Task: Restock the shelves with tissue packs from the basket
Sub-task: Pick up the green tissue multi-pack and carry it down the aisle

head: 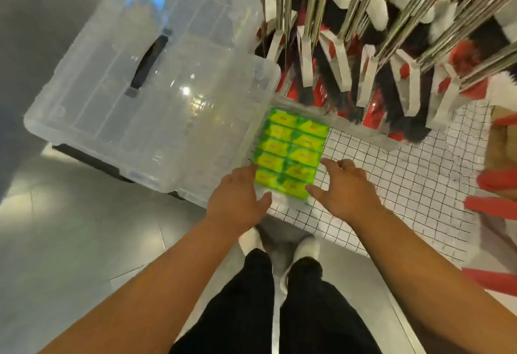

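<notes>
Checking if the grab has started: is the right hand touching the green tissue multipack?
Cannot tell. Head view: the right hand overlaps the green tissue multipack at its near corner, but blur hides contact or gap.

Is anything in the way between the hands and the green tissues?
No, nothing visible. The left hand and right hand, both open, flank the near end of the green tissue pack on the white grid shelf.

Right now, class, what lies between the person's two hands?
In the head view, the near end of the green tissue pack lies between the left hand and right hand, on the white grid shelf.
</notes>
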Action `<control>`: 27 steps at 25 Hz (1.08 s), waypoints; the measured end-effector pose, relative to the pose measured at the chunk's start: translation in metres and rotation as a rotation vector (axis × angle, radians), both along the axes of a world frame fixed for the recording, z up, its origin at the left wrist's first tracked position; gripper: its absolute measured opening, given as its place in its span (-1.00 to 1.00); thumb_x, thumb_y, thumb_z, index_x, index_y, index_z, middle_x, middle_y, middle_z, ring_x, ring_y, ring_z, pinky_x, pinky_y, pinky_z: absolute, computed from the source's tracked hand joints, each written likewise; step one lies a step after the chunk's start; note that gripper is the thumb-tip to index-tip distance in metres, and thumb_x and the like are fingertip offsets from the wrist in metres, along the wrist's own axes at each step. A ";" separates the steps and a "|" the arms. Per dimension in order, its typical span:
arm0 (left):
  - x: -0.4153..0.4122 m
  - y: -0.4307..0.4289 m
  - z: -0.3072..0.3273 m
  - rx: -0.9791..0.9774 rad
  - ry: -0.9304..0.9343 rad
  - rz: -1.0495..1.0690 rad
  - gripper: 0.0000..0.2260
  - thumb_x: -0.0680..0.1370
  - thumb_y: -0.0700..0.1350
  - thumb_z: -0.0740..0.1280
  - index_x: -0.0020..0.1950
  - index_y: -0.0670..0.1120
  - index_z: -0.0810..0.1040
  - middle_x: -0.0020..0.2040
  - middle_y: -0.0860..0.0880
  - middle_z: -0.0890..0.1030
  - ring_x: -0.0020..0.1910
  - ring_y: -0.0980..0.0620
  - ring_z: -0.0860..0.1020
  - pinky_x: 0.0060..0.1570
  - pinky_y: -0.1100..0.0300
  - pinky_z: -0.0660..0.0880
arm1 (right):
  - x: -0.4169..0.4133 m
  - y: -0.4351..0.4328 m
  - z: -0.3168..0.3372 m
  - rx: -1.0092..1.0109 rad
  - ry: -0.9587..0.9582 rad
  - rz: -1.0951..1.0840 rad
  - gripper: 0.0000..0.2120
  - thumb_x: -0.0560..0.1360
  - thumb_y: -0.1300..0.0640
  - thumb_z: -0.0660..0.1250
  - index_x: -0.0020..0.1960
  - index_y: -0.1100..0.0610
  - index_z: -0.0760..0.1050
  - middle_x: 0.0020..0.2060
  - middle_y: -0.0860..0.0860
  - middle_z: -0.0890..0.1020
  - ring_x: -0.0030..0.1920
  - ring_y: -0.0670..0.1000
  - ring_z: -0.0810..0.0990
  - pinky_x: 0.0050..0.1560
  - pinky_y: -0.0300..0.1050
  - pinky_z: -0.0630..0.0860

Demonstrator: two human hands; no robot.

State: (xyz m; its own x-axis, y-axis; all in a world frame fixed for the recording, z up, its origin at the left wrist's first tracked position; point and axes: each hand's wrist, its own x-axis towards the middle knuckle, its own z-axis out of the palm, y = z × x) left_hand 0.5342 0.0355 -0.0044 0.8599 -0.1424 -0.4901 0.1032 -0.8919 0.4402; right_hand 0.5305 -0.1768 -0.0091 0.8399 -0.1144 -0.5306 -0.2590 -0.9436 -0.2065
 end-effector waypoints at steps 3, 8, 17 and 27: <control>0.023 -0.021 -0.070 -0.043 0.053 0.000 -0.39 0.57 0.11 0.26 0.56 0.03 0.14 0.49 0.00 0.28 0.45 -0.02 0.25 0.36 0.10 0.25 | 0.045 -0.011 -0.073 0.003 -0.004 -0.008 -0.30 0.48 -0.24 0.30 0.52 -0.02 0.18 0.42 0.15 0.30 0.35 0.25 0.32 0.23 0.14 0.38; 0.043 -0.045 -0.234 -0.063 0.163 0.165 -0.39 0.57 0.11 0.27 0.56 0.06 0.11 0.52 0.04 0.22 0.49 0.02 0.19 0.37 0.09 0.24 | 0.110 -0.040 -0.241 -0.045 0.068 0.091 -0.28 0.45 -0.26 0.33 0.49 -0.02 0.21 0.38 0.18 0.30 0.32 0.28 0.34 0.23 0.17 0.41; 0.056 -0.061 -0.447 0.138 0.072 0.467 -0.17 0.46 0.22 0.37 0.58 0.01 0.02 0.57 -0.13 -0.11 0.50 -0.21 -0.03 0.35 -0.12 0.27 | 0.216 -0.079 -0.453 -0.099 -0.142 0.244 -0.05 0.31 -0.36 0.40 0.53 0.07 0.15 0.43 0.29 0.22 0.40 0.35 0.24 0.36 0.27 0.26; 0.063 -0.039 -0.465 0.020 0.032 0.376 -0.19 0.40 0.33 0.34 0.55 0.10 0.11 0.58 -0.13 -0.12 0.54 -0.23 -0.07 0.48 -0.20 0.07 | 0.146 -0.102 -0.453 -0.141 -0.055 -0.146 0.16 0.14 -0.56 0.30 0.53 -0.01 -0.02 0.37 0.21 0.30 0.35 0.27 0.28 0.25 0.31 0.24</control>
